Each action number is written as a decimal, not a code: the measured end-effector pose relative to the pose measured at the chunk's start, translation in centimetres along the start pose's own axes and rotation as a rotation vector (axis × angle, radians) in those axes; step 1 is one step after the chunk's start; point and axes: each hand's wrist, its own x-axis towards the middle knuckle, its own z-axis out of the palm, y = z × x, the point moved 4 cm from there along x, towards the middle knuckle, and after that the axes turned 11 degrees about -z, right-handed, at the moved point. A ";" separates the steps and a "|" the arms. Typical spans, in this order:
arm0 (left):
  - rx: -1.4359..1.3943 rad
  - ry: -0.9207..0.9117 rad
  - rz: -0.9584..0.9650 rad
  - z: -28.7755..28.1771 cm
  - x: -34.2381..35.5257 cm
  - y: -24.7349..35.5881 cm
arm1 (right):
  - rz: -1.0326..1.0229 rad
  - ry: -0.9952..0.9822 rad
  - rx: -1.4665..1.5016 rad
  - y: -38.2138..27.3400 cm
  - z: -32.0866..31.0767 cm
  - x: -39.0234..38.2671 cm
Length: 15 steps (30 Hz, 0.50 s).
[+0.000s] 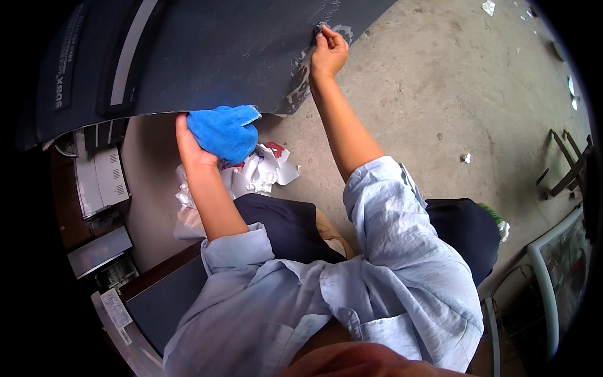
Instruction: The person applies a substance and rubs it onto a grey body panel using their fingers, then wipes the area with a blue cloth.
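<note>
A large dark panel [207, 50] with a pale stripe fills the upper left, its surface scuffed near the right edge. My left hand [191, 154] grips a bunched blue cloth [225, 131] just under the panel's lower edge. My right hand [328, 53] reaches up to the panel's right edge, its fingertips pinched on a small peeling bit of whitish film [319, 28] there.
Crumpled white and red paper scraps [260, 173] lie on the concrete floor [440, 94] by my knees. Grey machines [100, 179] stand at the left. Metal frames [565, 169] and a glass-fronted frame [553, 264] are at the right. Small litter dots the floor.
</note>
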 end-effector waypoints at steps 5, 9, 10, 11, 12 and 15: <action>-0.063 0.013 0.005 1.7 -1.0 -0.4 | -0.083 -0.208 0.000 -3.0 0.0 -9.5; 0.002 0.008 0.038 1.3 -0.3 -0.2 | -0.095 -0.195 0.021 -3.0 0.0 -5.1; 0.009 -0.001 0.042 1.7 -0.2 -0.2 | -0.142 -0.153 -0.057 -1.9 0.1 -2.1; 0.018 -0.006 0.046 1.9 -0.1 -0.2 | -0.184 -0.109 -0.135 -1.2 0.2 -0.5; 0.030 -0.004 0.049 1.6 0.0 -0.1 | -0.178 -0.105 -0.079 -2.1 0.9 -1.0; 0.044 -0.039 0.080 0.5 0.4 0.2 | -0.250 -0.176 0.026 -7.6 3.5 -5.6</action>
